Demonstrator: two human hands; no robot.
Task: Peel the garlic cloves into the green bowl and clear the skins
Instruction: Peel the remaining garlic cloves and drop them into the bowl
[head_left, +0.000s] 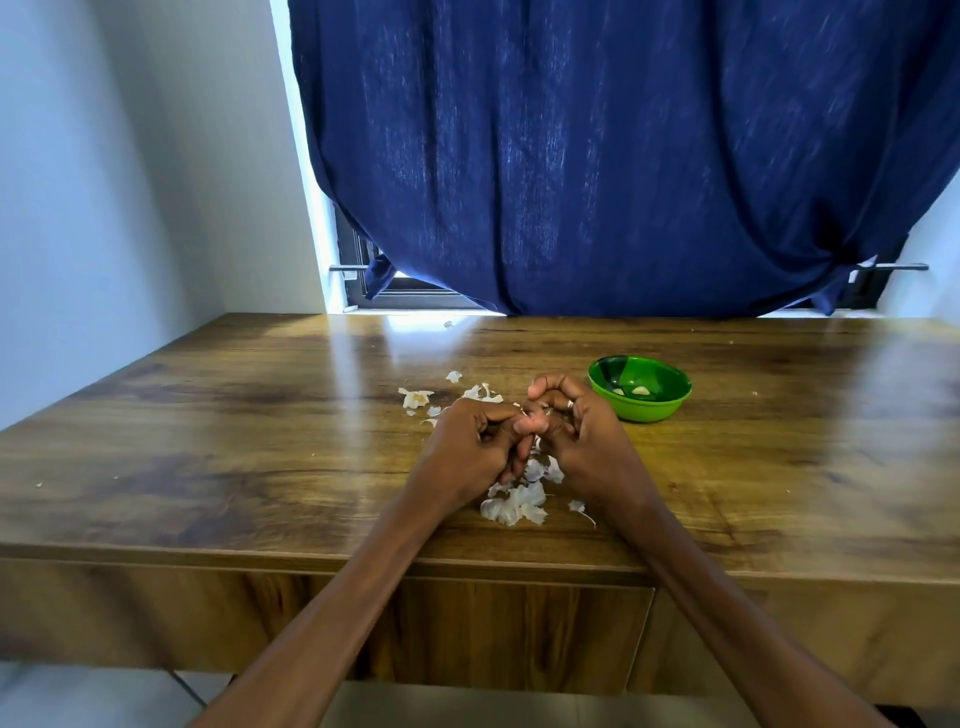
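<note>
Pale garlic clove (531, 422) pinched between left hand (475, 447) and right hand (574, 431) fingertips.

- A small round green plastic bowl (640, 387) stands upright right of centre in the frame, with two pale peeled garlic cloves (634, 390) lying inside.
- A partly skinned garlic clove (531, 419) sits at frame centre, mostly hidden.
- Thin white papery garlic skins (514, 503) lie scattered just below and left of centre.

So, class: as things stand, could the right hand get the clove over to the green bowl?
Probably yes. The green bowl sits just beyond the right hand with bare table between, though both hands are busy with the clove.
</note>
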